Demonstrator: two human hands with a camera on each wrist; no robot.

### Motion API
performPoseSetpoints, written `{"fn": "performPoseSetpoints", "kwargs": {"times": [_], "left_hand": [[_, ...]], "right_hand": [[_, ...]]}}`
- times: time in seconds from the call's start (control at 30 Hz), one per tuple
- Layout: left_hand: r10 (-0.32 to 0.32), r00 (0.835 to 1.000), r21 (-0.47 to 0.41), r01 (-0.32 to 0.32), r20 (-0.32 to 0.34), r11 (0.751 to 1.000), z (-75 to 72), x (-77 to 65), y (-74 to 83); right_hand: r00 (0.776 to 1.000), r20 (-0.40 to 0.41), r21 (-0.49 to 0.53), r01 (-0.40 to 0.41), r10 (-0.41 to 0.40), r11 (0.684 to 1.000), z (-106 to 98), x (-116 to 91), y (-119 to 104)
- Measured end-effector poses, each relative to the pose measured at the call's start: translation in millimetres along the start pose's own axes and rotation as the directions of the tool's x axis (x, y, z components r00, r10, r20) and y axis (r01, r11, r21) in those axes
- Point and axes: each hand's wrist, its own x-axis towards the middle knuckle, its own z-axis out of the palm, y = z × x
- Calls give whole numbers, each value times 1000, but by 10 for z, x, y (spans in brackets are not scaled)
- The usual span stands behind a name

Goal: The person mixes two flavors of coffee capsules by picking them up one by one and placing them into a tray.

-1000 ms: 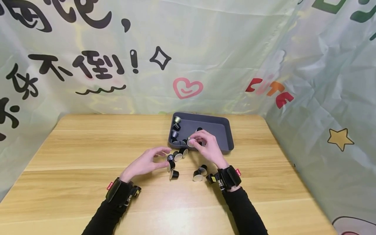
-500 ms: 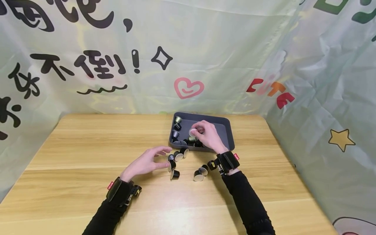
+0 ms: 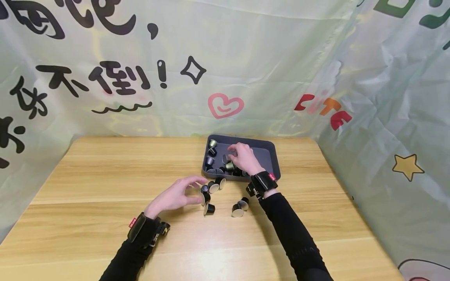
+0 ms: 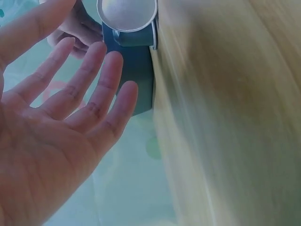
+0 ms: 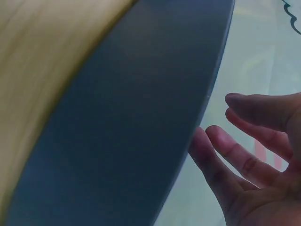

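My right hand (image 3: pixel 244 158) hovers over the dark grey tray (image 3: pixel 268 156), its thumb and fingers apart with nothing between them in the right wrist view. Just left of its fingertips a coffee capsule (image 3: pixel 225 159) lies in the tray, pale lid showing. A green capsule (image 3: pixel 229 166) sits below it. On the table, my left hand (image 3: pixel 177 194) is held with fingers spread beside a cluster of black capsules, nearest to one black capsule (image 3: pixel 206 198). In the left wrist view its palm (image 4: pixel 51 136) holds nothing, and a capsule lid (image 4: pixel 127 13) shows beyond the fingertips.
More capsules line the tray's left and front sides, among them a grey capsule (image 3: pixel 209 161). Two black capsules, one with its lid facing forward (image 3: pixel 237 211), lie on the wooden table (image 3: pixel 116 171) before the tray. A printed curtain (image 3: pixel 267 70) hangs behind.
My right hand has carried a capsule from the tray's front edge farther into the tray and let it go; its fingers have parted. The left hand has stayed almost still.
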Motion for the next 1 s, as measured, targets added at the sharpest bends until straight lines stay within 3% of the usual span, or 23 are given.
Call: {"fn": "performPoseSetpoints", "kwargs": {"times": [0.17,0.4,0.57,0.73,1.0], "left_hand": [[22,1000,33,-22,19,999,21,0,45],[88,994,124,-96,67,988,88,18,145],[138,984,228,-161,115,960,163,28,212],[162,974,276,-201,156,940,222,28,268],[119,975,315,-174,185,933,258,17,286]], "right_hand": [[990,-135,56,52,-44,997,-19,-204,52],[936,-349,197,116,-41,974,-40,-513,142],[915,-402,249,160,-48,955,-18,-634,177],[902,-428,283,194,-57,939,14,-665,184],[898,-432,306,232,-83,923,49,-650,191]]}}
